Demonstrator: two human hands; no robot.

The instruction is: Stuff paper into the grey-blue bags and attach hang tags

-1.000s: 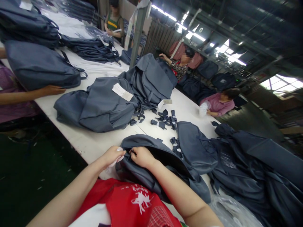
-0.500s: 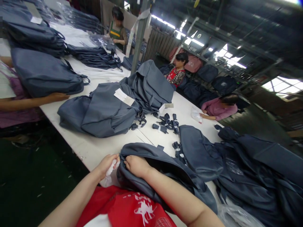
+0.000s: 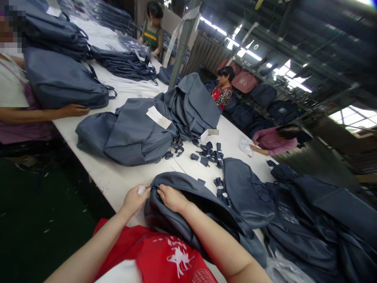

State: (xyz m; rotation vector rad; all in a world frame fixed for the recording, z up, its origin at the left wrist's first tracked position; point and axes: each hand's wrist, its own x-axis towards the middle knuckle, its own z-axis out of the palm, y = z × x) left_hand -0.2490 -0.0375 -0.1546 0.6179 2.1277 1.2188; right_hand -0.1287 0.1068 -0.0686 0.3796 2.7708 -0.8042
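Observation:
A dark blue-grey backpack (image 3: 188, 184) lies in front of me with its main opening gaping, its inside dark. My left hand (image 3: 136, 199) is closed at the left end of the opening, pinching the edge there. A crumpled white scrap (image 3: 141, 190), thin like tissue or plastic, pokes out of the same hand. Just inside the opening, my right hand (image 3: 172, 198) has its fingers closed on the edge near that corner. The two hands are close together, and the exact bit between the fingertips is too small to make out.
More backpacks lie on the white table (image 3: 112, 184): a slumped pair (image 3: 138, 129) ahead and a heap (image 3: 318, 208) on the right. Bundled straps (image 3: 207, 151) sit between them. A co-worker's hand (image 3: 75, 110) touches a bag (image 3: 64, 78) at left. Clear plastic (image 3: 288, 271) lies low right.
My left hand has turned and closed in on the backpack's corner, with less of the white scrap showing. My right hand has shifted slightly along the edge. The view has tilted a little.

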